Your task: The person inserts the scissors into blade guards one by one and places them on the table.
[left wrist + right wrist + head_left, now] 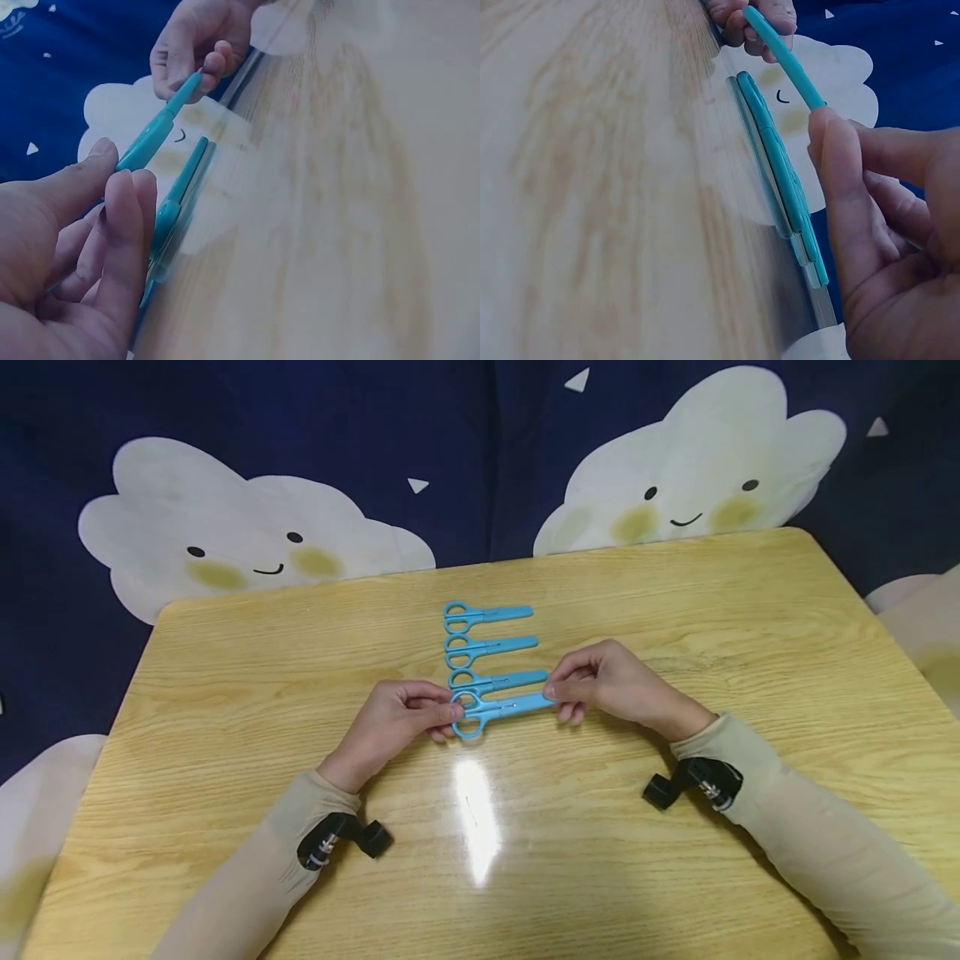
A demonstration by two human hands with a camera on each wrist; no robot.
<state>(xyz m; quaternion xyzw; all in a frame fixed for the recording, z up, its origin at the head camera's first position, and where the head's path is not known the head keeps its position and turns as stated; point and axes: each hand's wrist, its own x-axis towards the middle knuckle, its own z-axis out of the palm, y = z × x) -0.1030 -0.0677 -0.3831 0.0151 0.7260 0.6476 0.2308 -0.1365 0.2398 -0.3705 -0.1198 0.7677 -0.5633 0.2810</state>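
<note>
Both hands hold one pair of blue scissors [504, 706] above the table. My left hand [393, 714] pinches the handle loops between thumb and fingers. The blade end, which looks covered by a blue sheath, is pinched by my right hand [603, 685]. In the wrist views the held scissors [150, 139] hang clear of the tabletop. Behind them three matching blue scissors lie in a column, loops to the left: the nearest pair [510, 680], a middle pair [498, 647] and the farthest pair [495, 613]. The held pair partly overlaps the nearest one in the head view.
The wooden table [637, 877] has a bright light reflection in front of the hands. Its far edge meets a dark blue curtain [480, 460] printed with white clouds. A black camera mount sits on each sleeved wrist.
</note>
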